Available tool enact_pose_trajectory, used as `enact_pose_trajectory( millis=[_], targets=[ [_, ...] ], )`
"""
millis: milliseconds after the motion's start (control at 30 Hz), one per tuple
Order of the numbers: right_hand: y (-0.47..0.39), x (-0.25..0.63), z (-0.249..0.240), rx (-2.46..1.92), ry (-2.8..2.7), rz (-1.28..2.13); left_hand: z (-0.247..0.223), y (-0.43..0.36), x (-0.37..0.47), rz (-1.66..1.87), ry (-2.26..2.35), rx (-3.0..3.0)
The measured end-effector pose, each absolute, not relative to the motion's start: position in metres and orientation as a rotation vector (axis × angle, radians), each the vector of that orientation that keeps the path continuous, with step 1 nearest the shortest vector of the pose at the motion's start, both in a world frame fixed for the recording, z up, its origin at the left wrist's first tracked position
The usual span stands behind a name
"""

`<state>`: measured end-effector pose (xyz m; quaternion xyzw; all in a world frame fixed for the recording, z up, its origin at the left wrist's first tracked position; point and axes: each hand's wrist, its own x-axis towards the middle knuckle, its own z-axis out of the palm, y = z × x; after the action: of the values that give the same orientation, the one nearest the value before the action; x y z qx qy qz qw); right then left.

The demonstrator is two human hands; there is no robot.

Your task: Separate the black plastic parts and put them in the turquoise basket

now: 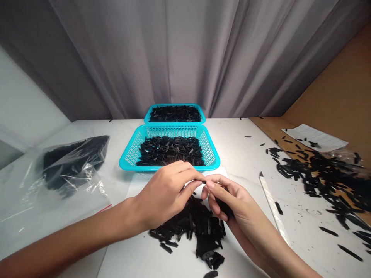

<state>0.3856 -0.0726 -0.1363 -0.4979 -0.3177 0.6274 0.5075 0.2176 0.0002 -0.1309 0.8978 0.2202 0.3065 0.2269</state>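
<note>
Over the middle of the work surface, my left hand (pixel 165 193) and my right hand (pixel 240 204) meet at the fingertips. Both pinch a small dark strip (pixel 204 181) between thumb and forefinger. Further black material (pixel 224 206) shows in the curled fingers of my right hand, mostly hidden by them. Below the hands, a loose pile of black strips and pieces (pixel 208 224) lies on a white sheet (pixel 127 247). Just beyond my left hand stands a turquoise plastic basket (pixel 124 164), partly filled with similar black strips.
A second turquoise basket (pixel 147 116) of black strips stands behind the first. On the left lies a clear zip bag (pixel 84 166) with black contents. To the right are a white-handled cutter (pixel 274 206), scattered black strips (pixel 313 170) and a paper sheet (pixel 321 137).
</note>
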Motion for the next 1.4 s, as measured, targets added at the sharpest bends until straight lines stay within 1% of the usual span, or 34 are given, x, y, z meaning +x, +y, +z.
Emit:
enact_pose_trajectory(
  millis=[133,433,500,600,667,833,933,1167,1300,1400],
  targets=[
    [-0.073,0.388,-0.139,-1.243,-0.776,1.488,-0.128,0.000,0.218,0.869,0.701,2.319],
    [-0.074,0.389,-0.137,-1.202,-0.702,1.477,-0.126,0.007,0.219,1.027,0.647,2.433],
    [-0.074,0.389,-0.135,-1.176,-0.645,1.475,-0.125,0.013,0.216,1.121,0.745,2.463],
    [-0.074,0.389,-0.134,-1.149,-0.561,1.506,-0.120,0.023,0.212,1.244,1.040,2.470],
    [-0.075,0.389,-0.135,-1.154,-0.553,1.536,-0.117,0.024,0.210,1.174,1.080,2.461],
    [-0.078,0.381,-0.136,-1.172,-0.678,1.624,-0.121,0.007,0.213,0.619,0.536,2.522],
    [-0.079,0.377,-0.138,-1.190,-0.774,1.687,-0.129,0.000,0.216,0.523,0.439,2.558],
    [-0.077,0.380,-0.141,-1.205,-0.816,1.683,-0.137,0.004,0.215,0.700,0.379,2.607],
    [-0.076,0.379,-0.138,-1.153,-0.800,1.631,-0.138,0.007,0.215,0.962,0.336,2.659],
    [-0.074,0.381,-0.137,-1.154,-0.786,1.564,-0.137,0.008,0.215,1.131,0.390,2.650]
  ],
)
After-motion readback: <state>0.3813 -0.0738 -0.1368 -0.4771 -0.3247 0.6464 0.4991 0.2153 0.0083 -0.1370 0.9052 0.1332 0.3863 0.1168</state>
